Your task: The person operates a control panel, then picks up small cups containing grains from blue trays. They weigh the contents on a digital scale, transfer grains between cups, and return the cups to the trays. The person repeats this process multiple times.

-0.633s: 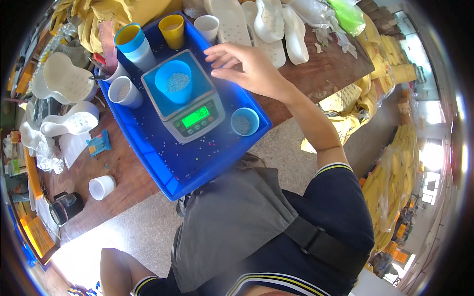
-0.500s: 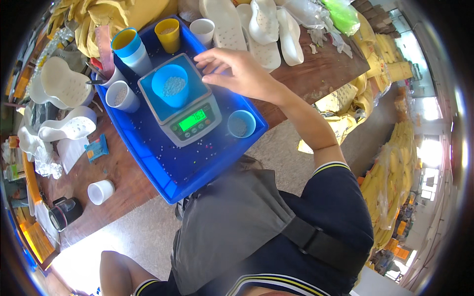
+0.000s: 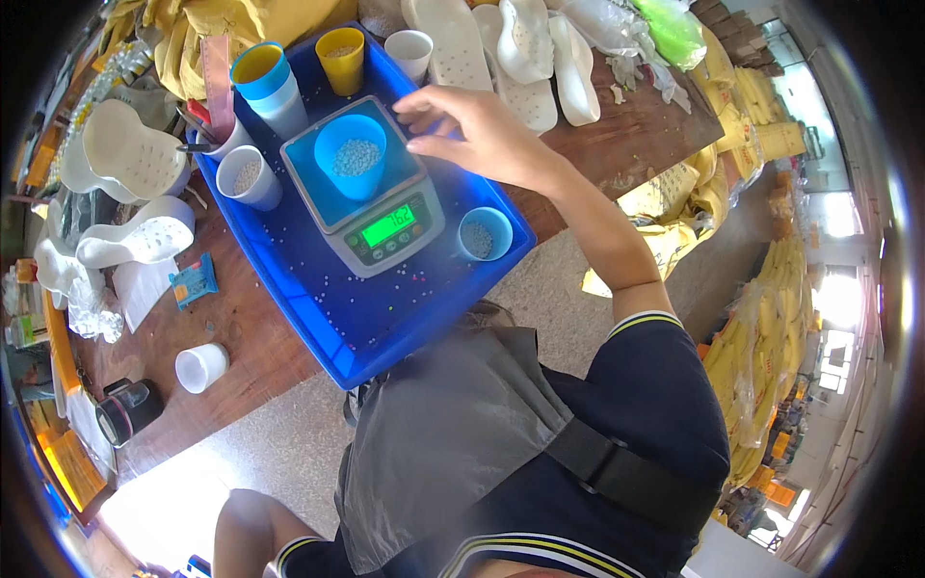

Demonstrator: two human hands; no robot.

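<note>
Right hand point(image 3: 482, 135) is seen stretched over the far right corner of a grey digital weighing scale with a lit green display point(image 3: 371, 197), fingers loosely spread and slightly curled, with nothing gripped between them; the fingertips hover just beside the scale's platform. A blue plastic cup holding small white pellets point(image 3: 352, 154) is set on the platform, near the fingertips but not touched by them. The scale is placed inside a large blue plastic tray point(image 3: 366, 328), across whose floor loose white pellets are scattered. A smaller blue cup with a few pellets point(image 3: 484, 233) is stood in the tray's near right corner, just beside the scale. Along the tray's far side are lined a yellow cup point(image 3: 340, 58), a white cup point(image 3: 409, 52), a stack of blue cups with a yellow-lined top point(image 3: 265, 82) and a grey-white cup of pellets point(image 3: 247, 176). The tray is rested on a brown wooden table point(image 3: 636, 125), its near corner jutting past the table's edge. White foam shoe soles point(image 3: 525, 48) are laid beyond the tray, more white soles point(image 3: 130, 154) to its left, and a lone white cup point(image 3: 201, 367) is stood on the table's near edge. The left hand is not shown.
</note>
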